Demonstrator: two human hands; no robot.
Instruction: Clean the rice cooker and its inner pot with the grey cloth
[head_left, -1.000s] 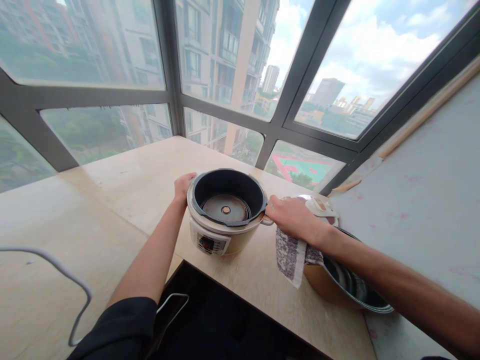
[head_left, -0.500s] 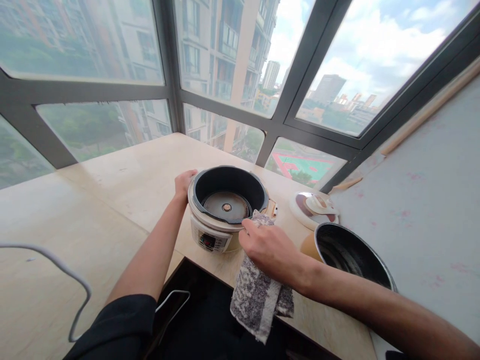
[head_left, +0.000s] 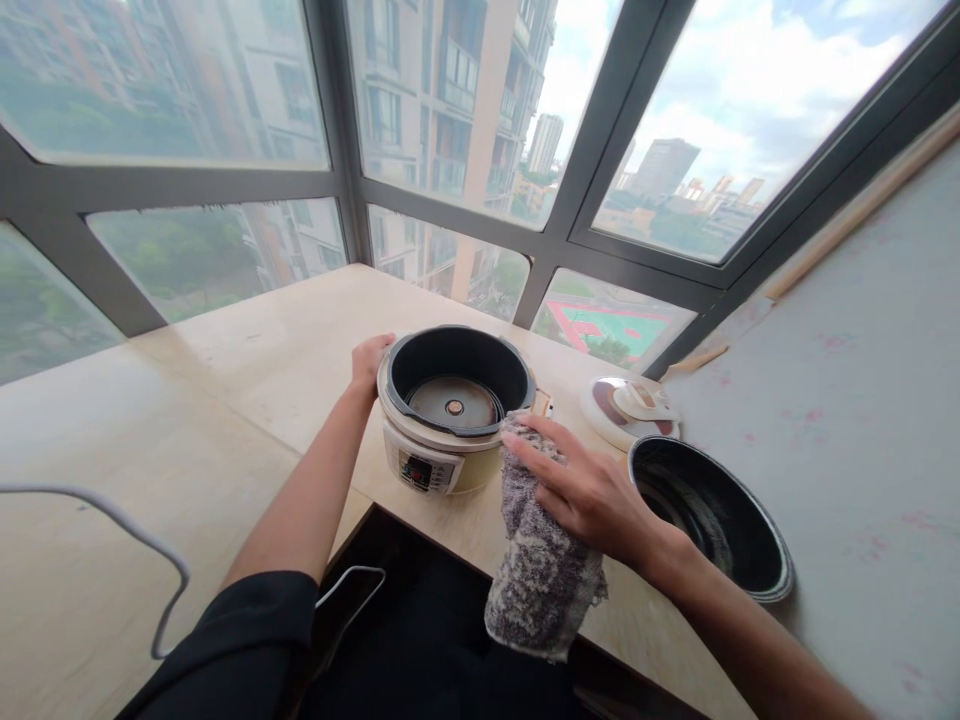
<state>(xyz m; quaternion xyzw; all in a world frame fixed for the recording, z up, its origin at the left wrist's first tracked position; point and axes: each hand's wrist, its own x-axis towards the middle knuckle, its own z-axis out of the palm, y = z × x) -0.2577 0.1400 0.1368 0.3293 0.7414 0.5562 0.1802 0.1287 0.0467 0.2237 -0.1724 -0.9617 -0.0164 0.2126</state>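
A white cooker (head_left: 424, 460) with a dark, hollow inside stands on the pale counter, its control panel facing me. My left hand (head_left: 370, 362) grips the cooker's left side near the rim, its fingertips partly hidden behind it. My right hand (head_left: 581, 485) is at the cooker's front right edge, fingers wrapped on a grey and white patterned cloth (head_left: 536, 590). The cloth's top touches the rim and the rest hangs down over the counter's front edge.
A black inner pot (head_left: 712, 515) lies tilted at the right by the wall, beside a white and brown lid (head_left: 630, 405). A white cable (head_left: 112, 510) crosses the left of the counter (head_left: 225, 380). Windows stand behind.
My right hand has shifted right along the cooker's rim with the cloth, its fingers now more spread over it. My left hand stays on the cooker.
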